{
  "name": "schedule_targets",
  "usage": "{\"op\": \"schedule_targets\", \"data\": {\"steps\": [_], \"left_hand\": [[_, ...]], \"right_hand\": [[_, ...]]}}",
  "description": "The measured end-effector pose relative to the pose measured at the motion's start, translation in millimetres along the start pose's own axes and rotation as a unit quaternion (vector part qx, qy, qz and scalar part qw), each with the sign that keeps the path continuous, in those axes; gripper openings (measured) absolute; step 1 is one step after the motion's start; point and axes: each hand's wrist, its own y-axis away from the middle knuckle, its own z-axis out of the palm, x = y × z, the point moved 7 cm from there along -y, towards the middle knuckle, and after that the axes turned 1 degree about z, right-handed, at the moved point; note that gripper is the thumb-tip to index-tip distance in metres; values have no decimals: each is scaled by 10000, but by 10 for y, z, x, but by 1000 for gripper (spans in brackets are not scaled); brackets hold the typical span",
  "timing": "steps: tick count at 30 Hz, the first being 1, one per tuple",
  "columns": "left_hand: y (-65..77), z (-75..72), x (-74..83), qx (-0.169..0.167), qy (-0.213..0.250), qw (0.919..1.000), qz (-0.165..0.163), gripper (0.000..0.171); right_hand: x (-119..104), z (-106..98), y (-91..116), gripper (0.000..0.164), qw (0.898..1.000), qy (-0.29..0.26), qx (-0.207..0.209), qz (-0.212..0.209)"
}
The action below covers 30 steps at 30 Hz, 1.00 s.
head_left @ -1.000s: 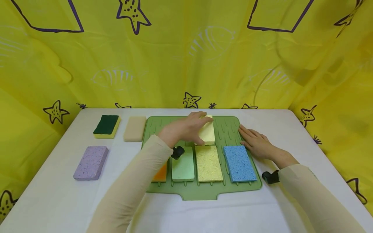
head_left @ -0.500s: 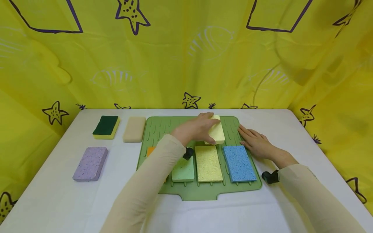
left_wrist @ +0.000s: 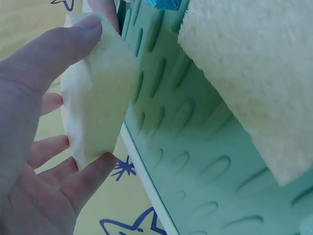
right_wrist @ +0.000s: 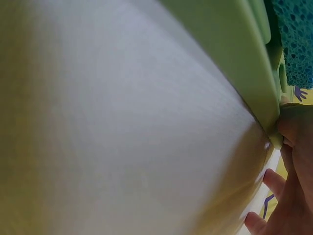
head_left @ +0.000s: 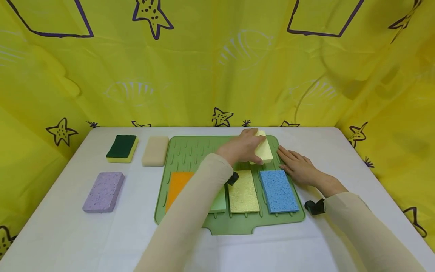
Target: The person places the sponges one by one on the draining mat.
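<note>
In the head view my left hand [head_left: 242, 146] grips a pale cream-yellow sponge [head_left: 264, 149] over the back right of a green ridged drying mat [head_left: 187, 153]. The left wrist view shows that sponge [left_wrist: 105, 98] tilted, with the thumb on one end and a fingertip at the other. My right hand [head_left: 300, 169] rests with straight fingers along the mat's right edge, just beside a blue sponge [head_left: 279, 192]. On the mat's front half also lie a speckled yellow sponge [head_left: 243, 193], a light green sponge [head_left: 219, 204] and an orange sponge [head_left: 178, 185], the last two partly behind my left sleeve.
Left of the mat, on the white table [head_left: 61, 230], lie a beige sponge [head_left: 155, 151], a yellow sponge with a dark green scouring side [head_left: 122, 148], and a lilac sponge [head_left: 104, 192]. A yellow patterned curtain [head_left: 190, 75] stands behind the table and at its sides.
My left hand has carried the cream-yellow sponge rightward across the back of the mat, and it now sits higher and more tilted. My right hand has stayed in place.
</note>
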Motion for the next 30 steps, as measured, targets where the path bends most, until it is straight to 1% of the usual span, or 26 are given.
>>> {"op": "schedule_targets", "data": {"steps": [6, 12, 14, 21, 27, 30], "left_hand": [[-90, 69, 109, -96, -214, 9996, -144, 79], [-153, 146, 191, -90, -740, 9971, -138, 77], [-166, 164, 203, -68, -829, 9964, -149, 78], [-196, 224, 233, -88, -833, 9964, -162, 77], [-231, 277, 237, -150, -794, 9964, -267, 79], [-238, 306, 245, -211, -866, 9957, -253, 73]], "right_hand": [[-1, -3, -1, 59, 10000, 28, -18, 10], [6, 0, -7, 59, 10000, 20, -2, 27], [5, 1, -9, 59, 10000, 23, 0, 15], [-7, -8, -7, 59, 10000, 45, 23, -14], [3, -7, -7, 59, 10000, 15, 24, -9], [11, -3, -4, 59, 10000, -7, 21, 9]]}}
